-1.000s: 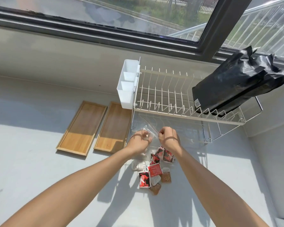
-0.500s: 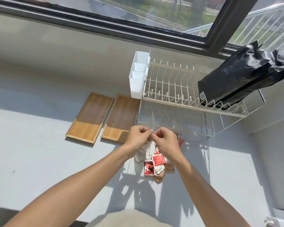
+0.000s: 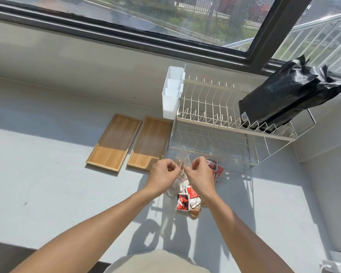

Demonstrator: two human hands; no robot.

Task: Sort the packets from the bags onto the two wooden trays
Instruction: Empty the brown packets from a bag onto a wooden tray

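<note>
My left hand (image 3: 164,173) and my right hand (image 3: 200,174) are close together above the counter, both pinching the top of a clear plastic bag (image 3: 183,163) with brown packets inside. Below the hands lies a small pile of packets (image 3: 187,200): red-and-black ones, white ones and a brown one. More red packets (image 3: 216,169) lie just right of my right hand. Two wooden trays, the left tray (image 3: 114,142) and the right tray (image 3: 151,141), lie side by side to the left with nothing on them.
A white wire dish rack (image 3: 224,123) stands behind the hands, with a white plastic caddy (image 3: 172,93) on its left end. A black bag (image 3: 283,93) rests on the rack's right side. A window runs along the back wall.
The hands have stayed together on the clear bag, held slightly higher. The camera has shifted, so the trays and rack sit a little differently in view.
</note>
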